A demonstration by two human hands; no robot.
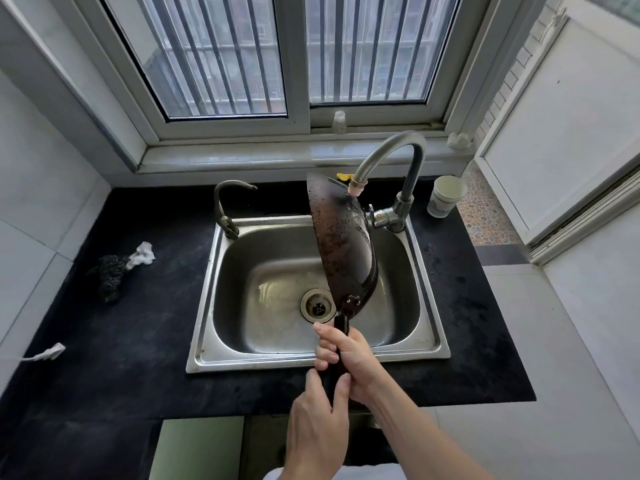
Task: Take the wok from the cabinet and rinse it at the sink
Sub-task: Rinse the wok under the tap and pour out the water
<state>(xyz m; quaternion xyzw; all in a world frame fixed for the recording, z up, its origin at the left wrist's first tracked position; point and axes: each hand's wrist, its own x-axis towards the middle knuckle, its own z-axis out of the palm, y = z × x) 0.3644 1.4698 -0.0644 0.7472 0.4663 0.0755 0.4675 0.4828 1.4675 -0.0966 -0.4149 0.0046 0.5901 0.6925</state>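
Hands (317,420) (349,355) gripping tilted wok (343,244), above sink (263,258)

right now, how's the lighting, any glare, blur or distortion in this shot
Head view: daylight from the barred window, soft glare on the sink floor; the wide lens bows the window frame and countertop edges; the wok looks fairly sharp.

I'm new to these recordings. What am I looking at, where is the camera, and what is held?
No machine here: a camera on a person's head looks down at their two hands. The right hand grips the handle of a dark wok, the left hand holds the handle's end. The wok stands on edge over the steel sink, wet with drops, its top by the tall tap. On the black counter are a scourer and a paper cup.
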